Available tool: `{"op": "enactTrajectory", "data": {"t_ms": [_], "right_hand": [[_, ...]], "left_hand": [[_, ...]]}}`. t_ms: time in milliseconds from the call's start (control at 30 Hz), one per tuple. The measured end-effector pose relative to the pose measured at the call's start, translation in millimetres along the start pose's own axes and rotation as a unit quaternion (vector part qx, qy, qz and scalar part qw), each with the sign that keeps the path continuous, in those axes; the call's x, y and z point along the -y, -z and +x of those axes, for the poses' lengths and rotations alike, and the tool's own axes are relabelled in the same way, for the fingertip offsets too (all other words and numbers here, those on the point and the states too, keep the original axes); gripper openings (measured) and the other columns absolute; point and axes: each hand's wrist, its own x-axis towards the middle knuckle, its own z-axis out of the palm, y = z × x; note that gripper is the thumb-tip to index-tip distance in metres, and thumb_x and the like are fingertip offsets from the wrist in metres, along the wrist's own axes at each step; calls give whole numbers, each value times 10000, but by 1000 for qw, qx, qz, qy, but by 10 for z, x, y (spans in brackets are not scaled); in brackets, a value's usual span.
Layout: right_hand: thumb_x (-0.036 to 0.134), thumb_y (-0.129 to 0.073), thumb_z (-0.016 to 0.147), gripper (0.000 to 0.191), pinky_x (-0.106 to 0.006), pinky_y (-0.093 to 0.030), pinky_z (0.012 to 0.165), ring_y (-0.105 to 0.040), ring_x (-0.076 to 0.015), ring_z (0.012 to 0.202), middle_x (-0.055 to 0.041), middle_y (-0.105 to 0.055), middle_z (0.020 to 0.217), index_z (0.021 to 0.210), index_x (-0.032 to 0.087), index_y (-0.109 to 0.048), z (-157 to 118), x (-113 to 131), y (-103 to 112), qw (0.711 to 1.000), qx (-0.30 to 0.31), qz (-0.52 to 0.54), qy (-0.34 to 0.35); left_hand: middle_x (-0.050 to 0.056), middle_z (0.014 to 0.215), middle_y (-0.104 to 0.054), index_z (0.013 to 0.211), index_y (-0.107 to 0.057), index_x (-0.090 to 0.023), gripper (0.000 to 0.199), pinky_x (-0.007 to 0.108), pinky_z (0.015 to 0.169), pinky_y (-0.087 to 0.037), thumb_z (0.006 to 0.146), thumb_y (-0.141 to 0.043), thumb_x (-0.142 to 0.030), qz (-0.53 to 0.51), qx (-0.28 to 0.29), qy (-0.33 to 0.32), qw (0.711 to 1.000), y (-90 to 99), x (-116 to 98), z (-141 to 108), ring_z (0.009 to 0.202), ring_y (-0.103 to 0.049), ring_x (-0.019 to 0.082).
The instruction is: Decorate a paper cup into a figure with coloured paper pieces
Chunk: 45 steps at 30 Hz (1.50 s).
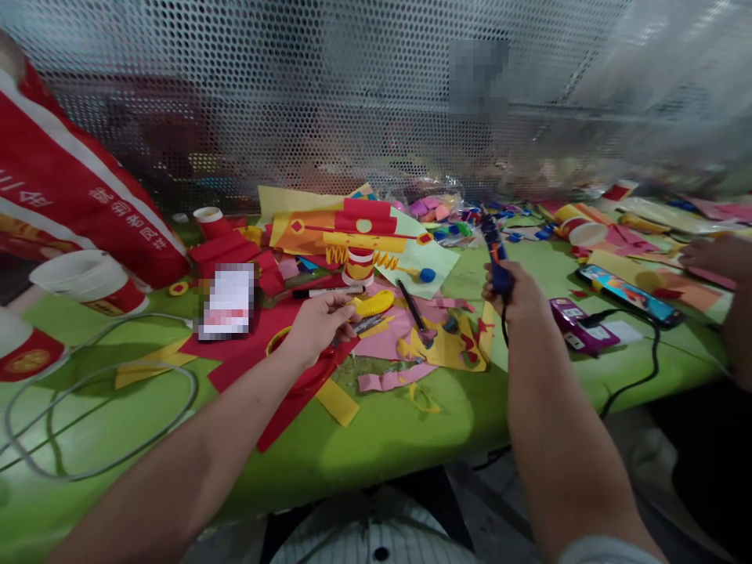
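Observation:
My left hand pinches the end of a curved, pleated yellow paper piece above the scraps. My right hand is wrapped round a dark blue tool with a cable, raised with its tip pointing up and away; it looks like a glue gun. Between and beyond my hands stands a paper cup figure with a red and yellow hat and springy yellow paper arms. A black pen and a capped marker lie near my left hand.
Red paper, a blurred-out phone, paper cups and a looped white cable are at the left. A purple device and a lit phone lie at the right, near another person's hand. Perforated metal rises behind.

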Motion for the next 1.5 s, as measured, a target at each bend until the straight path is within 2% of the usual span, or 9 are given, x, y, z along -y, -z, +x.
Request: {"op": "enactTrajectory", "data": {"t_ms": [133, 200, 300, 333, 467, 633, 1000, 1133, 1500], "right_hand": [[368, -538, 619, 201, -211, -371, 402, -385, -73, 423, 59, -372, 511, 577, 222, -407, -157, 127, -22, 986, 56, 154, 18], [340, -584, 608, 206, -228, -402, 414, -428, -83, 430, 56, -401, 506, 563, 221, -422, -283, 181, -77, 975, 100, 193, 43], [291, -651, 580, 146, -277, -475, 475, -540, -124, 471, 29, -547, 538, 647, 216, -545, -527, 246, -205, 974, 145, 162, 70], [277, -672, 573, 166, -282, -490, 502, -568, -134, 501, 16, -590, 566, 695, 211, -579, -613, 259, -257, 970, 184, 140, 73], [343, -703, 611, 253, -260, -463, 427, -532, -120, 429, 16, -586, 506, 791, 176, -641, -886, 240, -462, 955, 280, 65, 75], [452, -726, 546, 328, -233, -414, 367, -466, -93, 379, 25, -544, 463, 665, 164, -626, -951, 127, -588, 964, 257, -4, 62], [464, -701, 538, 305, -275, -462, 466, -517, -143, 474, 10, -533, 467, 623, 182, -621, -956, 144, -620, 957, 251, -114, 94], [458, -698, 538, 303, -273, -456, 464, -516, -143, 477, 8, -547, 477, 634, 179, -632, -956, 111, -628, 957, 237, -125, 106], [455, -701, 555, 278, -254, -454, 458, -516, -137, 479, 22, -510, 446, 568, 203, -585, -962, 137, -641, 951, 263, -97, 130]], "left_hand": [[-21, 563, -616, 681, -553, -143, 112, 167, 398, -425, 709, -644, -202, -11, -1, 0, 1000, 12, 20, 26, 382, -522, 56], [-23, 564, -615, 681, -554, -143, 115, 170, 401, -427, 706, -648, -204, -15, -4, -2, 1000, 21, 19, 36, 381, -520, 56], [-23, 568, -612, 677, -555, -142, 87, 178, 414, -430, 721, -624, -171, -12, -14, -4, 1000, 33, 6, 41, 379, -517, 55], [-23, 570, -611, 671, -554, -142, 83, 180, 418, -431, 728, -613, -157, -10, -16, -5, 1000, 36, 1, 41, 379, -516, 54], [-23, 584, -608, 661, -555, -141, 91, 183, 428, -435, 745, -589, -131, -14, -19, -10, 1000, 47, -12, 44, 386, -515, 51], [-21, 615, -610, 683, -571, -134, 75, 169, 422, -434, 755, -592, -135, -10, -32, -12, 999, 58, -14, 74, 393, -518, 41], [-24, 594, -623, 694, -585, -135, 64, 167, 415, -427, 742, -622, -155, -25, -54, 0, 998, 40, -28, 69, 376, -513, 41], [-28, 590, -620, 716, -588, -135, 56, 169, 419, -426, 766, -575, -113, -18, -54, 6, 998, 31, -35, 61, 373, -510, 40], [-20, 605, -615, 700, -579, -134, 80, 184, 423, -431, 765, -550, -97, -9, -47, 1, 999, 31, -32, 62, 381, -516, 49]]}}
